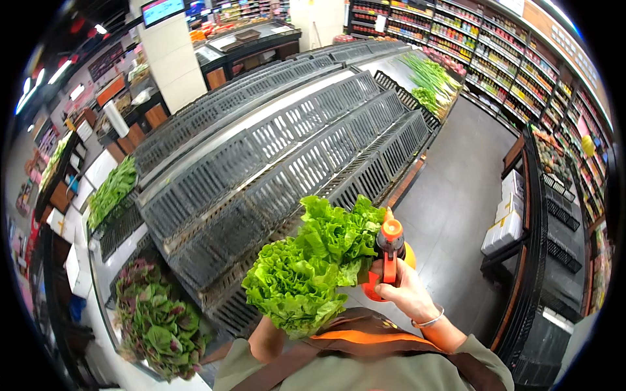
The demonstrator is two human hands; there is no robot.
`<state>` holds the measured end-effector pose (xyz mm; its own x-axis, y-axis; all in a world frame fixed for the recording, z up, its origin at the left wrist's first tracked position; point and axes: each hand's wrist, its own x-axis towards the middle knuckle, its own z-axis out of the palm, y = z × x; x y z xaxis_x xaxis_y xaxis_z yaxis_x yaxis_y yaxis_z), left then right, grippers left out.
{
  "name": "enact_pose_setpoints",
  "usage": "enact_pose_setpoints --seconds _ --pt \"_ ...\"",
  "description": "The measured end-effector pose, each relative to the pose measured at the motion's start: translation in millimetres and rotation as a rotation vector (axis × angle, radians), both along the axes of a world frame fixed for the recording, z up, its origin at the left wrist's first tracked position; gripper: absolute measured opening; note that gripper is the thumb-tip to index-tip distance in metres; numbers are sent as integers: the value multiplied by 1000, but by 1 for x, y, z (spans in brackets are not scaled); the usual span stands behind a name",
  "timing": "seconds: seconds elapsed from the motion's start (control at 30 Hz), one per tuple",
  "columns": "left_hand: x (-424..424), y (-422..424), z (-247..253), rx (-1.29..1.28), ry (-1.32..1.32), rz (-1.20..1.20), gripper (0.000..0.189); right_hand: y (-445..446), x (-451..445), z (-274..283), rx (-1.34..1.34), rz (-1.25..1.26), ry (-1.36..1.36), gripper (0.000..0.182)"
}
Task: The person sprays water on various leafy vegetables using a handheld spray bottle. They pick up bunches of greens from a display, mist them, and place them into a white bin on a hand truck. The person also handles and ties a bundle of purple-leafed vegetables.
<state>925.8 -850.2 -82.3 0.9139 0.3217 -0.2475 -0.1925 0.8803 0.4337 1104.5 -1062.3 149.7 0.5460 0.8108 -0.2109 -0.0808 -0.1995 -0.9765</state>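
Note:
Bunches of leafy green lettuce point(298, 273) are held up in front of my chest, above the edge of a black crate display. My left forearm point(266, 339) runs in beneath them; the leaves hide my left hand, which bears the lettuce from below. In my right hand point(403, 291) is a spray bottle point(391, 234) with an orange knob and an orange trigger handle. The thumb and fingers wrap its handle, and its upper part is dark. Lettuce leaves touch or overlap the bottle's left side. A bracelet circles my right wrist.
Sloping black slatted crates point(293, 166) fill the display ahead. Red-green amaranth point(161, 317) lies at lower left, leafy greens point(115, 190) beyond it. Spring onions point(425, 73) lie at the far right end. A grey aisle floor point(450, 195) separates this from a shelf with white boxes point(503, 215).

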Motion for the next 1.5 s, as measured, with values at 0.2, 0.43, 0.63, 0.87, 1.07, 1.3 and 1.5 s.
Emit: enact_pose_setpoints --seconds 0.2,0.43,0.63,0.87,1.07,1.3,1.5 --pt "-95 -102 -20 -44 45 297 54 -35 -34 30 -57 357 -40 35" --pt "-227 -276 -30 -120 172 681 54 -72 -91 -10 -60 822 5 39" --pt "-312 -392 -24 -182 224 950 54 -91 -185 -27 -18 1056 -84 36" --pt "-402 -477 -27 -212 257 1126 53 -102 -314 -29 30 1429 -353 45" --pt "-526 -521 -36 -201 279 1240 53 -104 -461 -35 33 1730 -379 39" --pt "-658 -544 -55 -215 189 1372 53 -91 -616 -68 -134 1693 -114 31" --pt "-748 -525 -51 -205 172 1515 52 -65 -755 -63 -153 1809 -7 21"
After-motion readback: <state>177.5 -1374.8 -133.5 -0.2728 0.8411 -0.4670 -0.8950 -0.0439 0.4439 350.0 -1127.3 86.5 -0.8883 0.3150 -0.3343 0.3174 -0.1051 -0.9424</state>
